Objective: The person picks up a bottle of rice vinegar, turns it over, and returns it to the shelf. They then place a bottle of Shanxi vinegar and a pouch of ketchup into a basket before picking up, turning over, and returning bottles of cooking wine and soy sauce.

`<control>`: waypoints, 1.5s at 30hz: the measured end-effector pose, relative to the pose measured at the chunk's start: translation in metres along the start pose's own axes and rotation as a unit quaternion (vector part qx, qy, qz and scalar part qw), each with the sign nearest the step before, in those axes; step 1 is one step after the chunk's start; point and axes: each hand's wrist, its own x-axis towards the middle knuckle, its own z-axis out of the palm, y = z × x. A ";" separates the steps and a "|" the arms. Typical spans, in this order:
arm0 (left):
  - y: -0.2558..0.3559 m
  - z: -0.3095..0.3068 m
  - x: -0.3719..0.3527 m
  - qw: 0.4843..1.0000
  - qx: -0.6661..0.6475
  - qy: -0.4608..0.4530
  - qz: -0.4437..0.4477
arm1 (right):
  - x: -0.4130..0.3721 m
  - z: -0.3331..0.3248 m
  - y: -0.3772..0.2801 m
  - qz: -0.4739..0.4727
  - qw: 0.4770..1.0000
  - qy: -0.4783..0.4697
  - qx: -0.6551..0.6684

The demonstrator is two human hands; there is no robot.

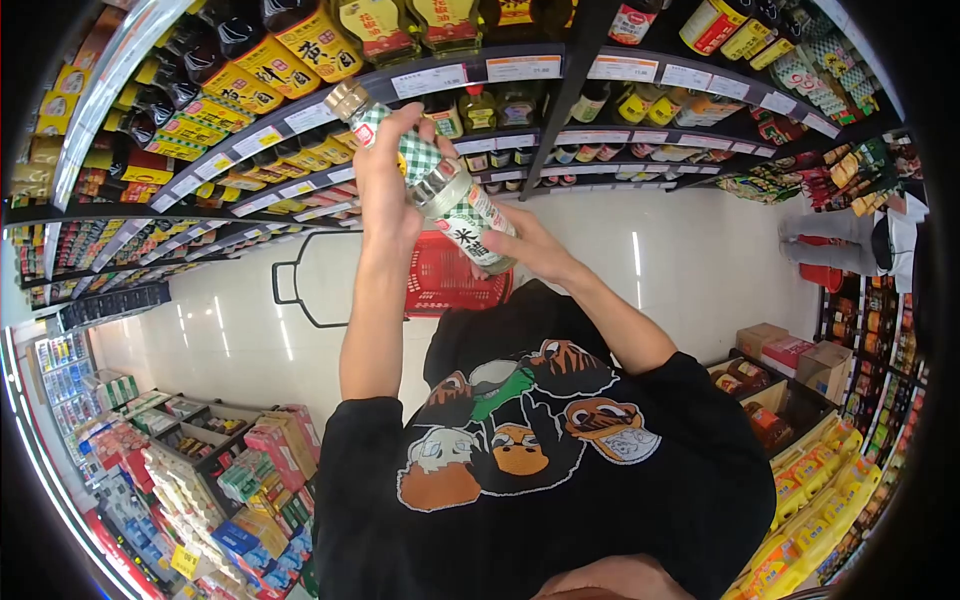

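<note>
My left hand (pixel 387 175) is wrapped round a bottle with a gold cap and a green-and-white checkered label (pixel 421 154), tilted with its cap toward the shelf. Just below it, my right hand (pixel 530 245) grips the lower part of a second bottle (pixel 465 222), which has a pale checkered label with green characters. The two bottles are close together, and their upper and lower ends overlap in the view. Under my hands is a red shopping basket (pixel 440 272), partly hidden by the second bottle and my black shirt.
Shelves of bottles with price strips (pixel 430 80) run across the front. A black metal frame (pixel 300 320) extends left of the basket. Stacked goods (pixel 270 470) stand at lower left, cartons (pixel 790 352) at right. Another person (pixel 840 242) is at the far right.
</note>
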 end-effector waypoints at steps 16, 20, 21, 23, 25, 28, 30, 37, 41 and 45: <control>-0.066 -0.012 -0.080 0.999 0.025 -0.035 -0.006 | -0.088 0.024 0.061 0.011 0.992 -0.020 0.124; -0.074 -0.018 -0.103 0.998 -0.020 -0.057 0.022 | -0.110 0.043 0.061 0.016 0.989 -0.037 0.144; -0.076 -0.014 -0.110 0.998 -0.021 -0.063 0.023 | -0.114 0.044 0.062 0.013 0.987 -0.047 0.152; -0.080 -0.007 -0.120 0.996 -0.014 -0.079 0.025 | -0.125 0.050 0.055 0.008 0.981 -0.056 0.186; -0.079 0.005 -0.130 0.993 -0.016 -0.115 0.011 | -0.132 0.048 0.047 0.004 0.973 -0.073 0.220; -0.091 0.017 -0.132 0.989 -0.008 -0.149 0.005 | -0.141 0.041 0.035 0.001 0.962 -0.107 0.253; -0.098 0.033 -0.134 0.990 -0.017 -0.138 -0.001 | -0.142 0.030 0.028 -0.002 0.959 -0.126 0.254; -0.149 0.103 -0.108 0.993 0.039 -0.110 -0.024 | -0.158 -0.054 0.001 -0.027 0.951 -0.154 0.265; -0.181 0.169 -0.088 0.992 0.014 -0.126 -0.001 | -0.183 -0.123 -0.026 -0.034 0.958 -0.159 0.236; -0.219 0.229 -0.072 0.991 0.016 -0.136 0.000 | -0.213 -0.190 -0.048 -0.026 0.960 -0.166 0.224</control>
